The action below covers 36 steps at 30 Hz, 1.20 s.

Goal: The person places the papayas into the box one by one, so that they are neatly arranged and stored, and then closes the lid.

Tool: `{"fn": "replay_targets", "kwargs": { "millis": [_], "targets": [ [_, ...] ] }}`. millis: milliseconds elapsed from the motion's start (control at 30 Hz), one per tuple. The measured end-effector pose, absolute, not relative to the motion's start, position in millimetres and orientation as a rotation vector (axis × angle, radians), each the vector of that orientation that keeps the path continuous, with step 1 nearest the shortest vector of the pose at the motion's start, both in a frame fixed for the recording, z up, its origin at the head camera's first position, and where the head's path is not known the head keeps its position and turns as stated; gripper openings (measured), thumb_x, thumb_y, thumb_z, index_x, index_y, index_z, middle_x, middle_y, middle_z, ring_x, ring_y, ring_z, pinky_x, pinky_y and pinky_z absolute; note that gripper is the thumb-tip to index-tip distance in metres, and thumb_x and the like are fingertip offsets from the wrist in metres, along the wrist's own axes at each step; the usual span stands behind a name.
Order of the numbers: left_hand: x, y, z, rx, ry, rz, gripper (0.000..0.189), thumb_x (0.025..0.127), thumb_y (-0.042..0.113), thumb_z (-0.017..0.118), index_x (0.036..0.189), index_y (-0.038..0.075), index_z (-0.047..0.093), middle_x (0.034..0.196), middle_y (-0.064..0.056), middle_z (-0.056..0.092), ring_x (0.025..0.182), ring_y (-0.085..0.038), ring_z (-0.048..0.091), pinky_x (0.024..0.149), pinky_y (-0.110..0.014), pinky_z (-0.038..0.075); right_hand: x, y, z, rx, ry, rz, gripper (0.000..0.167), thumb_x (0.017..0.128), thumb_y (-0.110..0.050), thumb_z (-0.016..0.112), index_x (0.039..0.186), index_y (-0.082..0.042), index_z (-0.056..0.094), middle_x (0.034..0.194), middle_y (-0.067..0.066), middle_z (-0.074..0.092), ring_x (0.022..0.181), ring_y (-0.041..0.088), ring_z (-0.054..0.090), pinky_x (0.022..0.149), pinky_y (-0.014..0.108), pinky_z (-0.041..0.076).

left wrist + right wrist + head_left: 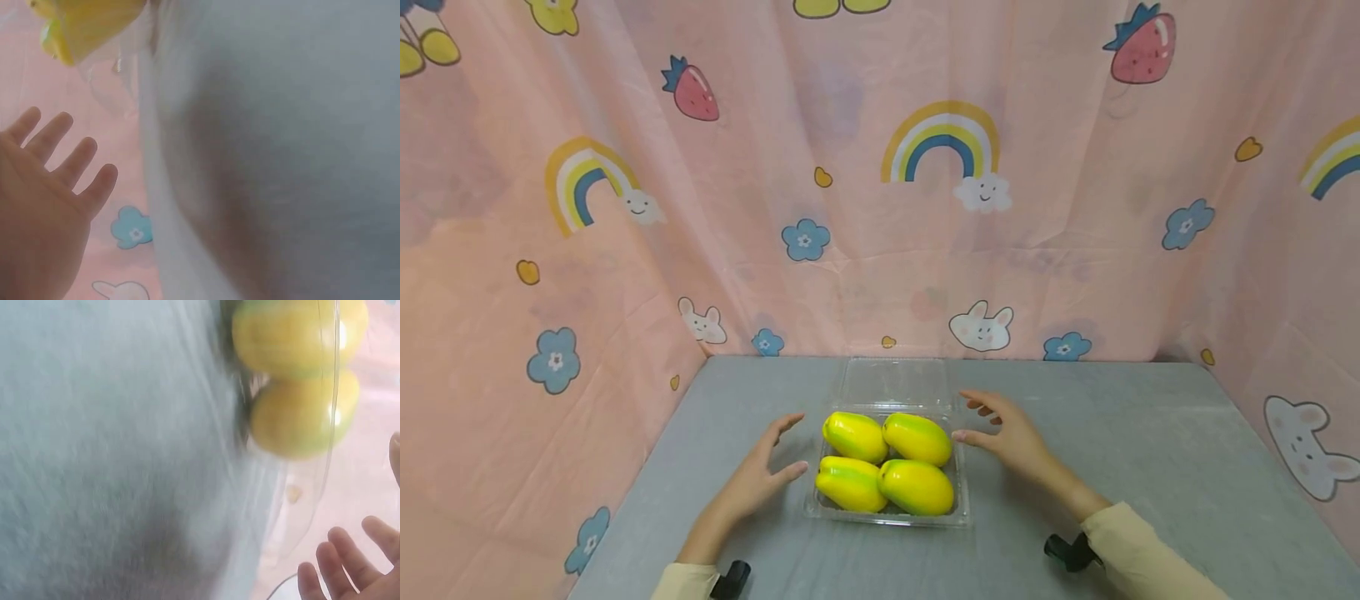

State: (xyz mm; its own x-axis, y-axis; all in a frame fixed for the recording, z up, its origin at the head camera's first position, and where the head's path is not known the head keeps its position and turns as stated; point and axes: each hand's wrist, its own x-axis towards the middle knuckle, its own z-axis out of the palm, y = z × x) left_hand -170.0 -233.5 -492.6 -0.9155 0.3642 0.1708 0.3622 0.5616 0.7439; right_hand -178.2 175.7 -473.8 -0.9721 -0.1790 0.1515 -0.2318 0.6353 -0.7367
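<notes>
A clear plastic clamshell box point(887, 520) lies on the table with several yellow-green mangoes point(917, 487) in it, set in two rows. Its lid point(895, 383) is folded back on the far side. To the left of the box is my left hand point(758, 479), fingers spread and held apart from it. My right hand point(1017, 437) hovers by the box's upper right, fingers slightly bent, thumb close to a mango. Neither hand holds anything. The right wrist view shows the fruit point(300, 419) behind the clear side wall.
The box stands on a grey-covered table point(1150, 467). Pink curtain point(1075, 250) printed with rainbows, flowers and rabbits hangs along the back and both sides. A black wrist device point(1071, 552) is strapped at the right cuff, another point(732, 579) at the left.
</notes>
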Motion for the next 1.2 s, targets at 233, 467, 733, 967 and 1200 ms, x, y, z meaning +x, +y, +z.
{"fn": "replay_targets", "kwargs": {
  "millis": [233,467,733,967,1200],
  "targets": [
    [-205,-232,-487,0.637,2.763,1.372,0.072,0.096,0.029,0.064,0.155,0.016,0.025,0.159,-0.008,0.038,0.147,-0.034,0.035,0.117,-0.062,0.029,-205,185,-478,0.249,-2.829,1.427,0.079,0.088,-0.046,0.071,0.153,-0.017,0.037,0.141,0.016,0.053,0.125,0.037,0.052,0.105,0.056,0.046],
    [-243,-219,-491,0.527,2.689,1.353,0.075,0.097,0.04,0.062,0.157,0.02,0.021,0.16,-0.009,0.037,0.148,-0.034,0.034,0.12,-0.059,0.027,-232,188,-485,0.208,-2.845,1.526,0.086,0.088,-0.056,0.066,0.157,-0.022,0.029,0.15,0.016,0.045,0.136,0.041,0.045,0.109,0.063,0.04],
    [-281,-209,-503,0.451,2.589,1.434,0.073,0.1,0.041,0.055,0.158,0.018,0.018,0.158,-0.013,0.037,0.147,-0.038,0.034,0.118,-0.062,0.029,-261,187,-498,0.172,-2.828,1.644,0.084,0.089,-0.056,0.065,0.158,-0.027,0.025,0.157,0.014,0.038,0.144,0.041,0.034,0.114,0.067,0.032],
    [-300,-203,-511,0.415,2.572,1.392,0.069,0.101,0.043,0.052,0.159,0.022,0.02,0.157,-0.014,0.04,0.145,-0.039,0.038,0.118,-0.061,0.03,-273,187,-509,0.137,-2.85,1.693,0.086,0.089,-0.057,0.064,0.159,-0.028,0.021,0.161,0.014,0.032,0.148,0.039,0.028,0.117,0.067,0.026],
    [-308,-200,-515,0.351,2.502,1.396,0.066,0.102,0.048,0.047,0.159,0.029,0.02,0.159,-0.012,0.036,0.149,-0.038,0.031,0.121,-0.062,0.022,-274,186,-513,0.154,-2.859,1.725,0.087,0.09,-0.058,0.062,0.159,-0.027,0.019,0.163,0.014,0.028,0.15,0.039,0.025,0.12,0.065,0.023]
  ]
}}
